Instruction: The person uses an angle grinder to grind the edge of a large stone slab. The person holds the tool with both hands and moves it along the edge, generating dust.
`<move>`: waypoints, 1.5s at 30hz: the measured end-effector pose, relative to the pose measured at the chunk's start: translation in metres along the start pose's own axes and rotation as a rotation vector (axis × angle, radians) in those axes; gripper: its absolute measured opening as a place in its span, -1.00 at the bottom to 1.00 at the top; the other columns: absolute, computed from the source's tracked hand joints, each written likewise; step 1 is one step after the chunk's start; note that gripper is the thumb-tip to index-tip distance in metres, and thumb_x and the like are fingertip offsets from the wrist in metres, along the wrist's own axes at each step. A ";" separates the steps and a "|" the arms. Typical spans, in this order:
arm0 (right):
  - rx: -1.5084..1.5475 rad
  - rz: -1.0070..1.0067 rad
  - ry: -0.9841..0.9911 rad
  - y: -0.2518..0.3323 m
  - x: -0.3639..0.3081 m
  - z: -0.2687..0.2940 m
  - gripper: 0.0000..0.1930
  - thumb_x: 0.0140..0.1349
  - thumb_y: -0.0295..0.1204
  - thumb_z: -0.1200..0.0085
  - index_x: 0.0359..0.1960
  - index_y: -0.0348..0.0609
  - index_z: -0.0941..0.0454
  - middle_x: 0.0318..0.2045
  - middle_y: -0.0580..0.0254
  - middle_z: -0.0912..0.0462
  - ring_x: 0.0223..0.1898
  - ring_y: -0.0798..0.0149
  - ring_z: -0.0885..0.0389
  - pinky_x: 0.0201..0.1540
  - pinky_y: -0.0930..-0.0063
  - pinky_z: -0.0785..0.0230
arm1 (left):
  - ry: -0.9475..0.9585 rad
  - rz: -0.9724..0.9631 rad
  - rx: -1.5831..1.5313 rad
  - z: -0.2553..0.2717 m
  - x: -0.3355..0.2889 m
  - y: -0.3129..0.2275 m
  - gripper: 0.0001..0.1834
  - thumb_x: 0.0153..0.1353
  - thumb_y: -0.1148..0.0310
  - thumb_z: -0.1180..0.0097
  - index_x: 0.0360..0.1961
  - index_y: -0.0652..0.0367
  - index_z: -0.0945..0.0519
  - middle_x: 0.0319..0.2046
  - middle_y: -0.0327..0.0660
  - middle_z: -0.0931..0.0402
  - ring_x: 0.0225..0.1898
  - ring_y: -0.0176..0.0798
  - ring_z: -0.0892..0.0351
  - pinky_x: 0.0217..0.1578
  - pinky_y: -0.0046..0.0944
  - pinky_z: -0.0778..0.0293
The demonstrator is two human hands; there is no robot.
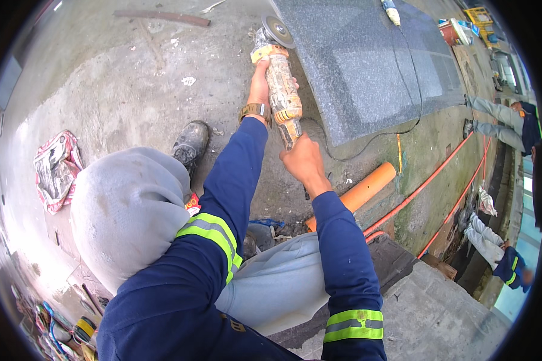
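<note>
A worn yellow-and-grey angle grinder, smeared with pale dust, is held in both my hands. My left hand wraps round its body just behind the head. Farther back, my right hand grips the narrow rear end. The round disc sits at the far end of the tool, beside the left edge of a speckled dark grey stone slab. Whether the disc touches the slab I cannot tell. My left wrist wears a brown-strapped watch.
A white-and-blue power tool lies on the slab, its black cord trailing across it. An orange pipe rests near my right forearm. Thin orange conduits run along the right, where two other people are. At left lies a crumpled sack.
</note>
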State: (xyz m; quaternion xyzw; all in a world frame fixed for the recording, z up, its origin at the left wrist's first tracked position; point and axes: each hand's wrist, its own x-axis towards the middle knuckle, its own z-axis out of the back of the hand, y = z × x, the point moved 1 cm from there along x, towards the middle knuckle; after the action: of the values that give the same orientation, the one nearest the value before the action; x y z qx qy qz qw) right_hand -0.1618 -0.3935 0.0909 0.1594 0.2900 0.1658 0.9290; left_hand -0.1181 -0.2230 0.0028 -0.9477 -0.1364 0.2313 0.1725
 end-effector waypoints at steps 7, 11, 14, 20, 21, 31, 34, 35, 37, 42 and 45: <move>-0.014 -0.008 -0.001 0.004 0.005 0.003 -0.52 -0.01 -0.40 -0.25 -0.11 -0.55 -0.48 -0.23 -0.42 -0.63 -0.09 -0.28 -0.62 -0.01 0.07 -0.47 | 0.021 -0.019 -0.018 0.001 0.010 0.000 -0.31 0.25 -0.23 0.11 0.01 0.24 -0.44 -0.36 0.10 -0.59 -0.40 0.04 -0.68 -0.42 0.03 -0.65; -0.028 0.015 0.003 0.005 0.009 0.002 -0.56 0.03 -0.43 -0.19 -0.10 -0.53 -0.47 -0.22 -0.44 -0.62 -0.10 -0.31 -0.62 -0.01 0.01 -0.47 | 0.029 -0.017 -0.014 0.002 0.013 -0.003 -0.31 0.25 -0.24 0.11 0.02 0.23 -0.44 -0.36 0.10 -0.59 -0.40 0.04 -0.68 -0.42 0.03 -0.65; -0.029 0.018 0.001 0.007 0.011 0.003 -0.59 0.06 -0.45 -0.17 -0.09 -0.51 -0.46 -0.22 -0.45 -0.62 -0.11 -0.33 -0.62 -0.02 -0.02 -0.48 | 0.025 -0.008 -0.002 0.002 0.015 -0.004 -0.31 0.24 -0.24 0.11 0.05 0.22 -0.44 -0.35 0.12 -0.59 -0.40 0.04 -0.68 -0.43 0.02 -0.65; -0.037 0.010 -0.007 0.008 0.016 0.003 -0.58 0.06 -0.44 -0.17 -0.09 -0.50 -0.46 -0.21 -0.43 -0.63 -0.11 -0.31 -0.62 -0.02 -0.01 -0.48 | 0.028 -0.019 0.024 0.001 0.021 -0.004 -0.28 0.25 -0.24 0.13 0.08 0.23 -0.40 -0.31 0.15 -0.59 -0.37 0.08 -0.68 -0.41 0.05 -0.65; -0.041 0.010 -0.007 0.009 0.016 0.003 -0.58 0.06 -0.44 -0.17 -0.09 -0.51 -0.46 -0.21 -0.43 -0.63 -0.10 -0.31 -0.62 -0.01 0.00 -0.48 | 0.030 -0.024 0.032 0.001 0.022 -0.005 -0.28 0.25 -0.24 0.15 0.08 0.24 -0.39 -0.30 0.16 -0.59 -0.35 0.10 -0.68 -0.39 0.05 -0.65; -0.022 0.006 -0.006 0.010 0.021 0.003 -0.57 0.05 -0.43 -0.18 -0.09 -0.50 -0.46 -0.21 -0.42 -0.63 -0.11 -0.30 -0.63 -0.01 0.02 -0.49 | 0.041 -0.008 0.033 0.004 0.028 -0.005 -0.26 0.24 -0.26 0.12 0.09 0.25 -0.38 -0.29 0.17 -0.59 -0.35 0.10 -0.68 -0.38 0.06 -0.65; -0.012 0.005 -0.003 0.009 0.019 0.002 -0.57 0.05 -0.42 -0.19 -0.08 -0.51 -0.46 -0.22 -0.42 -0.63 -0.11 -0.30 -0.63 -0.01 0.02 -0.49 | 0.031 -0.009 0.033 0.003 0.025 -0.005 -0.26 0.24 -0.26 0.12 0.09 0.24 -0.38 -0.30 0.17 -0.59 -0.36 0.10 -0.68 -0.38 0.06 -0.65; -0.003 0.011 -0.004 0.007 0.018 0.000 -0.56 0.05 -0.42 -0.19 -0.08 -0.51 -0.46 -0.22 -0.42 -0.63 -0.11 -0.30 -0.63 -0.01 0.02 -0.49 | 0.021 -0.003 0.032 0.002 0.022 -0.003 -0.26 0.24 -0.25 0.12 0.09 0.24 -0.39 -0.30 0.17 -0.59 -0.36 0.10 -0.68 -0.38 0.07 -0.65; 0.004 0.014 -0.001 0.003 0.015 0.000 -0.56 0.05 -0.42 -0.20 -0.08 -0.51 -0.46 -0.22 -0.42 -0.63 -0.11 -0.30 -0.63 -0.02 0.03 -0.49 | 0.015 0.003 0.025 0.000 0.017 -0.001 -0.27 0.24 -0.25 0.13 0.09 0.24 -0.39 -0.31 0.17 -0.59 -0.37 0.10 -0.68 -0.38 0.07 -0.65; -0.022 0.006 0.012 0.004 0.007 0.002 -0.54 0.05 -0.43 -0.20 -0.06 -0.51 -0.45 -0.23 -0.42 -0.63 -0.11 -0.29 -0.63 -0.02 0.02 -0.49 | 0.006 -0.014 -0.012 0.000 0.010 -0.001 -0.33 0.25 -0.21 0.12 0.02 0.23 -0.44 -0.38 0.13 -0.60 -0.43 0.06 -0.68 -0.45 0.04 -0.65; -0.023 -0.009 0.014 0.003 0.004 0.003 -0.54 0.05 -0.42 -0.21 -0.05 -0.50 -0.45 -0.23 -0.42 -0.63 -0.11 -0.29 -0.63 -0.02 0.02 -0.49 | 0.001 -0.015 -0.018 0.000 0.007 0.002 -0.34 0.25 -0.21 0.11 0.01 0.23 -0.44 -0.38 0.14 -0.60 -0.44 0.07 -0.68 -0.45 0.03 -0.65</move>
State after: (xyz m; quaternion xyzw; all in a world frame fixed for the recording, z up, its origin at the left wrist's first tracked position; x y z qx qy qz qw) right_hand -0.1573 -0.3897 0.0923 0.1464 0.2953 0.1661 0.9294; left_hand -0.1116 -0.2218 -0.0009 -0.9483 -0.1457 0.2280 0.1659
